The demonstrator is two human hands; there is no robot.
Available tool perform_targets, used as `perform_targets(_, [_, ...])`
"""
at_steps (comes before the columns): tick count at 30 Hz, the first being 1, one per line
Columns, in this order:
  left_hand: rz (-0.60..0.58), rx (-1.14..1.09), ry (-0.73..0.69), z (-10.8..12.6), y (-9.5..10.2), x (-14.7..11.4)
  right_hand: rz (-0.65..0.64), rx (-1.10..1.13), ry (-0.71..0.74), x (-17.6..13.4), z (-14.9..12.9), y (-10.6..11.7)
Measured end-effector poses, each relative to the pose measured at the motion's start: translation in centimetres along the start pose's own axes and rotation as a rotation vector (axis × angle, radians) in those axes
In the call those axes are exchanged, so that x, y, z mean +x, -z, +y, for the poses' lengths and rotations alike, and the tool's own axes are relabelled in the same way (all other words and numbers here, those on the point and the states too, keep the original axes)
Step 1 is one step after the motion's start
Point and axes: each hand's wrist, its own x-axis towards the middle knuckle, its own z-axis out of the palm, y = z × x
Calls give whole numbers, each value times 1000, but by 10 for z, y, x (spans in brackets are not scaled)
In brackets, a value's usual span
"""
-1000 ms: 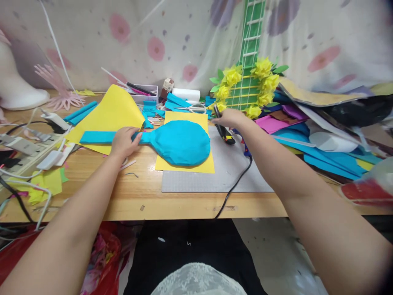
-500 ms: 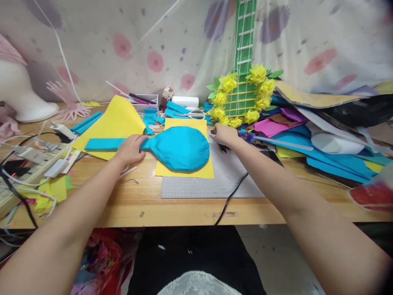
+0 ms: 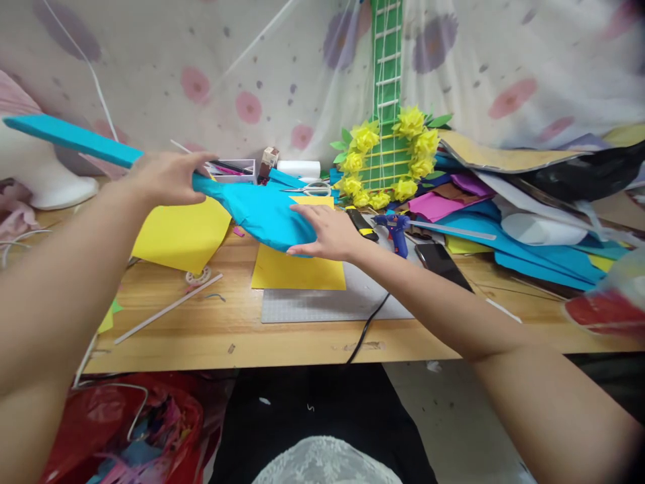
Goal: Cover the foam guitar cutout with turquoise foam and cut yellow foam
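Observation:
A blue paper-covered craft piece (image 3: 262, 208), with a round body and a long flat neck, is lifted off the table and tilted, its neck pointing up to the left. Wrapped round the neck near the body is my left hand (image 3: 168, 176). My right hand (image 3: 327, 232) grips the rounded end, thumb below and fingers over the top. Under the body lies a yellow sheet (image 3: 297, 272) on a grey cutting mat (image 3: 302, 306). Another yellow sheet (image 3: 184, 232), partly curled, lies below my left hand.
Right of my right hand are a yellow-and-black cutter (image 3: 361, 224), a blue glue gun (image 3: 396, 228) and a phone (image 3: 443, 265). A green paper guitar with yellow flowers (image 3: 385, 158) stands behind. Coloured sheets (image 3: 544, 245) pile up at right. A white stick (image 3: 168, 309) lies at front left.
The blue craft piece has risen from the yellow sheet and tilted, neck end up. My right hand has left the cutter area and taken hold of the rounded end.

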Motion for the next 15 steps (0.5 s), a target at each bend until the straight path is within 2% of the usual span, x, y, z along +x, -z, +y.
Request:
perform_targets(2, [19,-27,17,7,13,5,-12,-27,-15,2,-6,-3])
perform_targets(5, [118,-101,-34,16,28,10,51,-86,-88,9,-7,-6])
perform_targets(9, [378,-80,-243,28,41,6,242,-69,-164,23,9,-5])
perform_targets(11, [522,-85,-295,34,44,0,359,9,-222,28,23,-4])
perform_targets(13, [668,-98,-260,39,42,-5,471,119,-287,31,38,-5])
perform_targets(15, [809,-137,-162,40,30,-9,557,243,-337,33,51,-10])
